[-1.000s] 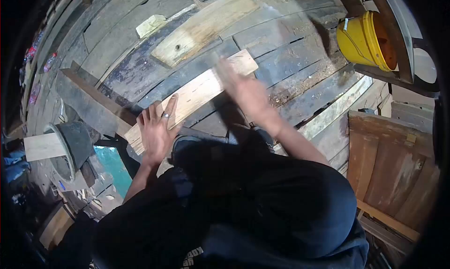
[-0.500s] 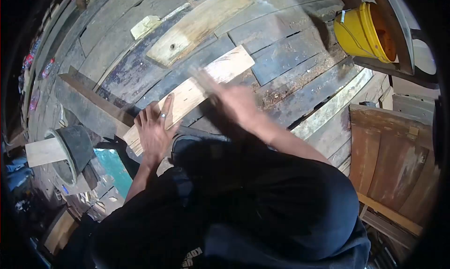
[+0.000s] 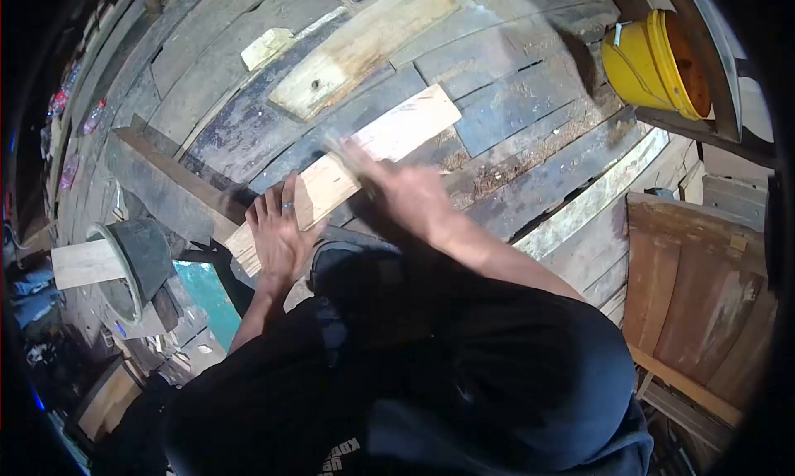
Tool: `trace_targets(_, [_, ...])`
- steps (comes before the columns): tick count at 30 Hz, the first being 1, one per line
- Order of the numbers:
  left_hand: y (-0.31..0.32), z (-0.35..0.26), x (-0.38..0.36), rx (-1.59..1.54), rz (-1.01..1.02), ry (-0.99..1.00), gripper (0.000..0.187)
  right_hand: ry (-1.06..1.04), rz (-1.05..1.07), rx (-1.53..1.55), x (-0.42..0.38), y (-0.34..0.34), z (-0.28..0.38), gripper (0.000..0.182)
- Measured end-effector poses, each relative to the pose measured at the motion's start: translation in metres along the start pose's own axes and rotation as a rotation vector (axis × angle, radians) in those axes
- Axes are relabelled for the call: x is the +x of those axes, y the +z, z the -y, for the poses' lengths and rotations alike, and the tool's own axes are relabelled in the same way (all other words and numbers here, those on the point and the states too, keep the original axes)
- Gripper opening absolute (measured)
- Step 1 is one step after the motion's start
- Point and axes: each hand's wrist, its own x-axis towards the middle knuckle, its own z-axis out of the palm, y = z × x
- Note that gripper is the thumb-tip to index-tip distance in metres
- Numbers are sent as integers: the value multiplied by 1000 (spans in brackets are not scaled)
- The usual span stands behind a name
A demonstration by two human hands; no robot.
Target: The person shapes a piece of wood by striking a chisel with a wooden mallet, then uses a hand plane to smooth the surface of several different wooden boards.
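Observation:
A pale wooden plank (image 3: pixel 414 125) runs diagonally in front of me, its far end up to the right. My left hand (image 3: pixel 280 231), with a ring on one finger, is clamped over the plank's near end, fingers across its top and thumb along the edge. Over the plank's middle, my right hand (image 3: pixel 411 196) is smeared by motion. A flat, light brownish piece (image 3: pixel 346 154) juts from its fingers onto the plank's face; I cannot tell what it is.
A thicker board (image 3: pixel 364 45) with a dark hole lies beyond the plank. At the upper right is a yellow bucket (image 3: pixel 646 66). A dark bucket (image 3: pixel 147 256) with a wood piece (image 3: pixel 83 263) in its mouth lies at left. A brown wooden panel (image 3: pixel 691 285) stands at right.
My right hand and the piece in it have shifted slightly down along the plank toward my left hand. The whole view has moved a little; my left hand stays on the plank.

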Motion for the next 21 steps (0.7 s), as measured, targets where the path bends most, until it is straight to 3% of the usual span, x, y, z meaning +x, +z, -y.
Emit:
trace_targets(1, [0,0,-1,19,6,-2,100,-78,-66,27,-8,2,12,76])
trace_targets(2, [-1,1,0,4,26,0,97,-83,58,69,-4,4,2,77])
trace_targets(4, [-2,-1,-2,-14,13,1,97,52,34,36,0,-16,-27,76])
trace_targets(5, [-3,0,-1,-39,-13,7,97,46,-167,4,7,-7,-54,79])
trace_targets(7, [0,3,0,-44,-40,2,97,380,-69,-133,22,-25,-96,77])
trace_targets(11, [1,-1,2,-53,-21,-16,100,303,-67,-127,23,-30,-80,83])
trace_targets(12, [1,-1,2,-55,8,-33,100,87,-42,-209,20,-30,-53,86])
trace_targets(13, [-1,-1,2,-54,37,-54,100,87,-41,-205,12,-19,-29,86])
trace_targets(15, [-7,-5,4,-46,110,-80,100,-26,43,67,-2,2,4,85])
trace_targets(17, [-8,-4,2,-40,100,-86,100,-64,-17,100,-4,3,-8,84])
trace_targets(18, [-9,-4,2,-63,100,-81,100,-8,38,123,3,0,-25,82])
trace_targets(20, [-4,0,0,-66,54,-60,100,224,-138,5,15,-10,-66,75])
trace_targets(21, [-2,0,0,-73,10,-29,101,387,-55,-58,21,-31,-79,77])
